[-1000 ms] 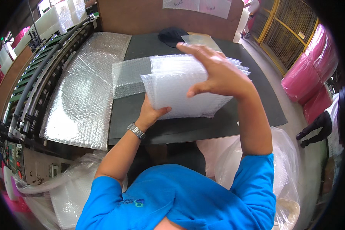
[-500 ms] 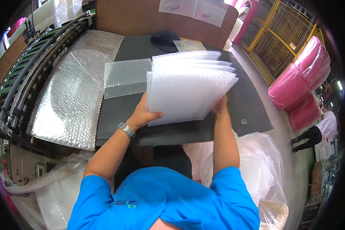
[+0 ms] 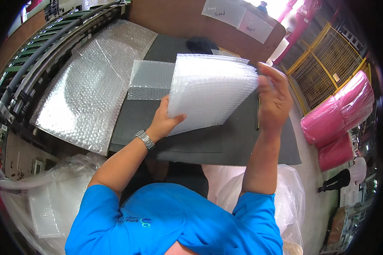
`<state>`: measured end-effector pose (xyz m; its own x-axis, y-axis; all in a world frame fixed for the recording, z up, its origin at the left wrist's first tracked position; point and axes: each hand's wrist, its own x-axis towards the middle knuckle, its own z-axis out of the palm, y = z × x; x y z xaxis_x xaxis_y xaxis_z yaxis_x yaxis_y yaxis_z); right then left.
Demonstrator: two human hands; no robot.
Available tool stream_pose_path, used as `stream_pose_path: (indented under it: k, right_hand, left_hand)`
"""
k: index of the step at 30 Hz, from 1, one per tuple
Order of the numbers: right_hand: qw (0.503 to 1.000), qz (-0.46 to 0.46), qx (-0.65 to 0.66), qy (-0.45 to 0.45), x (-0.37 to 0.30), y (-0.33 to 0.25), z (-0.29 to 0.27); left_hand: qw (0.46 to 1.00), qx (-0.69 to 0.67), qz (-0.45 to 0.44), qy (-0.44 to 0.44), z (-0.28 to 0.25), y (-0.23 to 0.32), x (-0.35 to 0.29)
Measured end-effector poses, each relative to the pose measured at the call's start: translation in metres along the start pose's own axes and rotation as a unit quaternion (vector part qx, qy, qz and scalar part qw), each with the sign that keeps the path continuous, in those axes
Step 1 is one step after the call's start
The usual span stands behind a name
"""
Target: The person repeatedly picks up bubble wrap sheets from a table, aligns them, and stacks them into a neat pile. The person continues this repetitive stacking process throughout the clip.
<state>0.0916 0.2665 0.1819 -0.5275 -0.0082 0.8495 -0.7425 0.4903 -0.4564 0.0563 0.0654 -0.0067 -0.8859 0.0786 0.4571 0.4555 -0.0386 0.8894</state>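
A stack of white bubble-wrap sheets point(image 3: 212, 95) stands tilted above the dark tabletop. My left hand point(image 3: 165, 120) grips its left side, the thumb across the front sheet and the fingers behind. My right hand point(image 3: 274, 95) is raised beside the stack's upper right edge, its fingers apart and somewhat blurred, with nothing in it. Whether its fingertips touch the sheets I cannot tell. Behind the stack, on the left, lies a smaller clear bubble-wrap piece point(image 3: 151, 80).
A large bubble-wrap sheet point(image 3: 89, 85) covers the table's left part, alongside a roller conveyor point(image 3: 42, 46). A dark cap point(image 3: 201, 44) lies at the back by a brown board point(image 3: 170, 19). Plastic bags flank me below the table. Pink wrapped rolls point(image 3: 327, 117) and a yellow fence stand right.
My right hand has let go of the stack's lower right side and risen to its upper right. The sheets sit closer together, and the view has shifted.
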Motion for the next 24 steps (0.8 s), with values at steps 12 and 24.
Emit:
stream_pose_path:
  k: [12, 24]
  right_hand:
    - [0.973, 0.068, 0.198, -0.095, 0.026, -0.025, 0.061]
    - [0.961, 0.107, 0.254, 0.025, -0.024, 0.006, 0.015]
  left_hand:
    - [0.994, 0.101, 0.030, 0.044, 0.000, 0.009, -0.008]
    - [0.821, -0.543, -0.129, 0.120, -0.028, 0.049, 0.034]
